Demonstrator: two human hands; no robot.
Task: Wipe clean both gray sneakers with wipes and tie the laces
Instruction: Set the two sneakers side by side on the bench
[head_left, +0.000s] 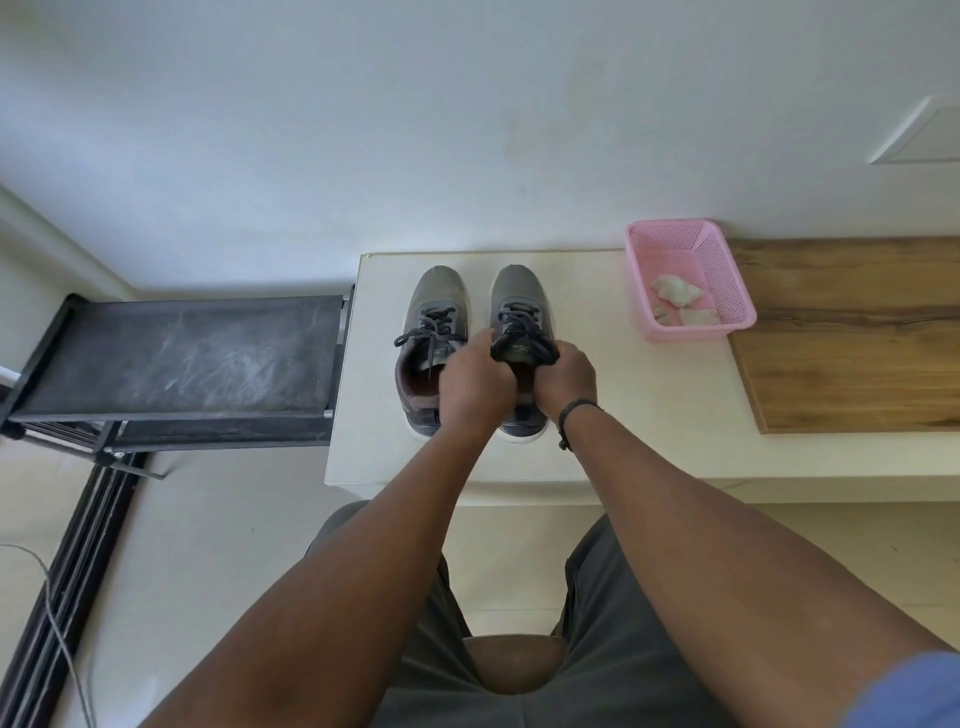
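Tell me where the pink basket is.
In the head view the pink basket sits on the white table against the wall, right of the two sneakers, touching the wooden board.

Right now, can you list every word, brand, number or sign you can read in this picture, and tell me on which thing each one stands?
No text can be read.
Tongue label of the right sneaker, between the left hand and the right hand: a small light mark, too blurred to read.
Tongue label of the left sneaker: a small mark, too small to read.
Pink basket: no writing visible.
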